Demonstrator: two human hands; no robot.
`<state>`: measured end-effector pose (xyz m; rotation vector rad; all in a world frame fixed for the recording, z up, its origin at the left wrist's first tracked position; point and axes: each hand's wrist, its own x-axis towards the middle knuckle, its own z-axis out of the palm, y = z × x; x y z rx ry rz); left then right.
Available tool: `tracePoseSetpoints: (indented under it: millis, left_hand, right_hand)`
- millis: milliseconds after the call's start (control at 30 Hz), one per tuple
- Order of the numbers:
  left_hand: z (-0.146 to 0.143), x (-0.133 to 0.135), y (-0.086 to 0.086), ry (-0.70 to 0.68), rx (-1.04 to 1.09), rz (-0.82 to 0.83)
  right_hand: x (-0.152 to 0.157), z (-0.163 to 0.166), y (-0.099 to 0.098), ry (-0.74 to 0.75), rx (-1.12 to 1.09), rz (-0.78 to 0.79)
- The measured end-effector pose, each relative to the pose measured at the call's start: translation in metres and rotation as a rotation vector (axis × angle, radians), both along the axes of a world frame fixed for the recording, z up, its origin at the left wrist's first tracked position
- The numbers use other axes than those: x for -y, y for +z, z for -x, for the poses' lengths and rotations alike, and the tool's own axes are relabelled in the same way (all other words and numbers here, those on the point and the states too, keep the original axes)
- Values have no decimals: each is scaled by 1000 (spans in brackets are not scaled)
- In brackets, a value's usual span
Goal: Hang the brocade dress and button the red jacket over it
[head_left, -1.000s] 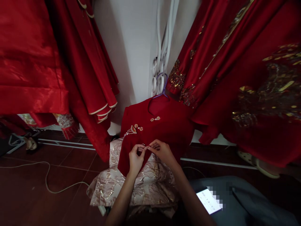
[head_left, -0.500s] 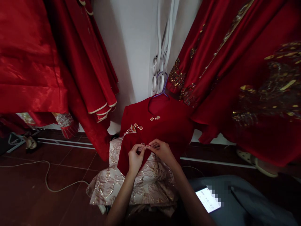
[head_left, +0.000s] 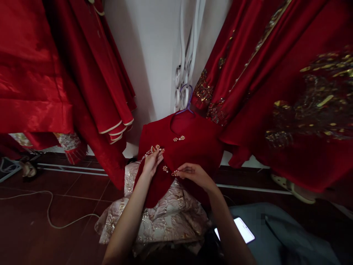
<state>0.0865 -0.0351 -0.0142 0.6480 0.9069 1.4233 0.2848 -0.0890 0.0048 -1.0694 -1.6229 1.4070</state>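
A red jacket (head_left: 198, 147) with beaded trim hangs in front of me on a purple hanger (head_left: 188, 106). My left hand (head_left: 152, 164) is closed at the beaded ornament (head_left: 150, 151) on the jacket's left chest, fingertips on its flower-shaped end. With thumb and fingers pinched, my right hand (head_left: 194, 175) holds a beaded frog button (head_left: 174, 173) at the front edge. Its matching beaded half (head_left: 165, 169) lies a little apart to the left, on the other front panel. At the neckline, another beaded frog button (head_left: 179, 138) joins the two sides.
Pink-and-gold brocade fabric (head_left: 165, 224) spreads beneath the jacket. Red garments (head_left: 91, 73) hang at left, and sequined red ones (head_left: 275, 92) at right. A lit phone (head_left: 244, 230) rests on grey cloth (head_left: 286, 228). A cable (head_left: 49, 209) crosses the tiled floor.
My left hand has left the lower frog button and moved up and left to the chest ornament. The lower button's two halves now show apart. My right hand stays by its half.
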Motion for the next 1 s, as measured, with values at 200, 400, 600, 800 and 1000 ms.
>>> tracePoseSetpoints:
  millis: [200, 400, 600, 800, 1000]
  left_hand:
    - [-1, -1, -4, -4, -44, -15]
    - [-13, -6, -5, 57, -124, -31]
    - [-29, -16, 31, -2, -538, -442]
    - [-41, -34, 60, 64, -1179, -791]
    - [-42, -38, 73, 69, -1603, -965]
  right_hand:
    - [1, 4, 0, 16, 8, -17]
    - [2, 3, 2, 22, -3, -5]
    - [4, -3, 4, 128, 24, 38]
    - [5, -6, 5, 137, 58, 39]
    - [4, -9, 5, 158, 70, 52]
